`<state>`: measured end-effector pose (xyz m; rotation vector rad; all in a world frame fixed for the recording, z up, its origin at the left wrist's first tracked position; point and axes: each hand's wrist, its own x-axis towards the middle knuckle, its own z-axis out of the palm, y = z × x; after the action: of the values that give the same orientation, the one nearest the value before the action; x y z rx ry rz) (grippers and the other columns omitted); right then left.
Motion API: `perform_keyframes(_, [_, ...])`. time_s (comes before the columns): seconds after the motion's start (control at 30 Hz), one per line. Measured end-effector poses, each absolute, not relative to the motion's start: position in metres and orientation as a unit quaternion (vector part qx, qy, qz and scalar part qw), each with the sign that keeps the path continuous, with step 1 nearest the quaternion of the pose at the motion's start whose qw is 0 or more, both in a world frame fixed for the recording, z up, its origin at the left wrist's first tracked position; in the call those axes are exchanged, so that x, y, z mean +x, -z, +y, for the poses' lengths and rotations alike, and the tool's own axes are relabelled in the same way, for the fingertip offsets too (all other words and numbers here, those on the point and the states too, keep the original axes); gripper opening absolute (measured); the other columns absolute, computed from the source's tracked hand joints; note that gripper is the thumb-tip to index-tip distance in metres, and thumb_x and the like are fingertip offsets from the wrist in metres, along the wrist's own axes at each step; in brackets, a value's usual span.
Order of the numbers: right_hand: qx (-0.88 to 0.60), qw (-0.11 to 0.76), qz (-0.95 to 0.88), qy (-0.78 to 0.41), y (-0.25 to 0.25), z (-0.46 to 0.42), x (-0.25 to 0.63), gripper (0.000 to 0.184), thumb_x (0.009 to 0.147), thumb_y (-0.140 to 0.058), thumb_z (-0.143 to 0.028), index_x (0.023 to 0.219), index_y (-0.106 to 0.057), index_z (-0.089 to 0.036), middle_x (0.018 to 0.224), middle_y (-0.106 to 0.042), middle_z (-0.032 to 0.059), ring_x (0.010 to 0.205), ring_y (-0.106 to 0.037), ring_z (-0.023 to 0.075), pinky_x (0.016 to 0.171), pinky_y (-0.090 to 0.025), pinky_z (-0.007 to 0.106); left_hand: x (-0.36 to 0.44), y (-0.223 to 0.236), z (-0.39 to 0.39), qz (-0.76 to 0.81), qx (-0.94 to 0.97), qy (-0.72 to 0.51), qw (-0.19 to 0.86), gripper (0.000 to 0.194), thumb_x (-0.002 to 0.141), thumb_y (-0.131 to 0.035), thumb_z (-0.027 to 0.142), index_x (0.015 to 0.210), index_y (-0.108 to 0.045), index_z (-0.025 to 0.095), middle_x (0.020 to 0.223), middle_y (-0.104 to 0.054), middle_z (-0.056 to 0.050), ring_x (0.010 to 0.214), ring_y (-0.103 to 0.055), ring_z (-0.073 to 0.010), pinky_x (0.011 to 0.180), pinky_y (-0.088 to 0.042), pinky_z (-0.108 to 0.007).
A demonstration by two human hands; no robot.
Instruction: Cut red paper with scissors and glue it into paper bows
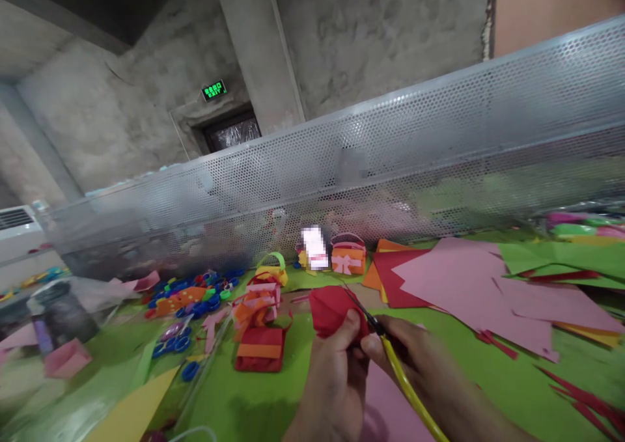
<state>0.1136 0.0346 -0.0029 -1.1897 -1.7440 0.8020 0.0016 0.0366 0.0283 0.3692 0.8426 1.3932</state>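
Note:
My left hand pinches a folded piece of red felt, thumb on top, above the green table. In my right hand is a pair of scissors with yellow handles; the dark blades lie along the right edge of the felt. Whether the blades are parted is hard to make out. Left of my hands lies a small red felt bag with an orange band. Behind it sit more small felt bags in pink, orange and red. Beneath my hands is a pink sheet.
Pink felt sheets are piled over red and orange ones at right, with red scraps nearer me. Blue plastic pieces are heaped at left. A phone leans against the perforated metal divider, beside an orange bag.

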Motion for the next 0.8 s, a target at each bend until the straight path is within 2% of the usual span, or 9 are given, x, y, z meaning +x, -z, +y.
perform_keyframes(0.23, [-0.499,0.427,-0.713,-0.246,0.008,0.035,0.116,0.037,0.089,-0.045,-0.055,0.068,-0.049,-0.025,0.064,-0.060,0.0020,0.057,-0.053,0.0186,0.053,-0.035,0.028,-0.001,-0.027,0.036,0.382,0.177,-0.622,0.660,0.033,0.046,-0.090,0.016,0.064,-0.064,0.011,0.057,-0.055,0.004,0.044,-0.040,-0.0020,0.043,-0.038,-0.014])
perform_keyframes(0.43, [-0.507,0.410,-0.728,-0.214,0.010,0.037,0.118,0.039,0.090,-0.042,-0.056,0.067,-0.047,-0.025,0.064,-0.060,0.0013,0.058,-0.053,0.0193,0.055,-0.035,0.028,0.000,-0.030,0.036,0.357,0.187,-0.623,0.670,0.041,0.037,-0.094,0.021,0.064,-0.064,0.010,0.055,-0.054,0.004,0.043,-0.039,-0.0017,0.042,-0.036,-0.014])
perform_keyframes(0.57, [-0.526,0.393,-0.739,-0.152,0.009,0.039,0.119,0.043,0.091,-0.038,-0.057,0.065,-0.046,-0.024,0.061,-0.060,0.0011,0.054,-0.053,0.0189,0.052,-0.031,0.028,0.000,-0.031,0.039,0.360,0.193,-0.634,0.657,0.045,0.032,-0.095,0.022,0.062,-0.063,0.012,0.051,-0.052,0.006,0.042,-0.038,-0.0018,0.040,-0.034,-0.014])
perform_keyframes(0.8, [-0.547,0.353,-0.758,-0.047,0.004,0.039,0.127,0.043,0.089,-0.045,-0.057,0.064,-0.050,-0.024,0.051,-0.060,-0.0005,0.042,-0.052,0.0162,0.044,-0.022,0.024,-0.003,-0.024,0.042,0.366,0.203,-0.640,0.644,0.044,0.033,-0.095,0.024,0.059,-0.061,0.012,0.050,-0.050,0.006,0.042,-0.037,-0.0018,0.040,-0.033,-0.014])
